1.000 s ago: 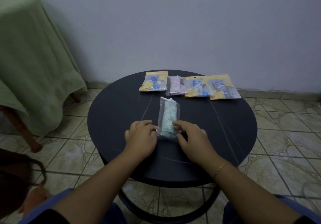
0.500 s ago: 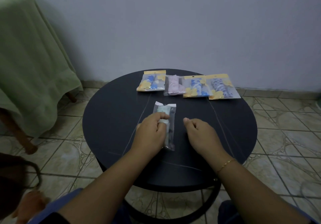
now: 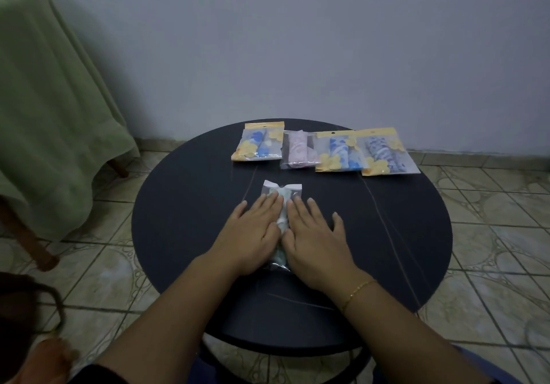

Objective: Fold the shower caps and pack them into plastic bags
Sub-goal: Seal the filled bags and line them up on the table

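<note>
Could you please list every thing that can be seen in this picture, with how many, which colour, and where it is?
Table: one, round, black, in the middle of the view.
Packed bags with yellow tops: three, clear with yellow flowers and blue caps inside, in a row at the far edge of the table.
Pink packed bag: one, clear with a pink cap inside, in the same row, second from the left.
Green-white packed bag: one, clear, in the table's middle, under both hands.
Cloth: one, green, draped over furniture at the left.
Floor: beige patterned tiles.
Wall: pale grey, behind the table.
Bracelet: one, gold, on the right wrist.
Left hand: flat on the bag.
Right hand: flat on the bag.
</note>
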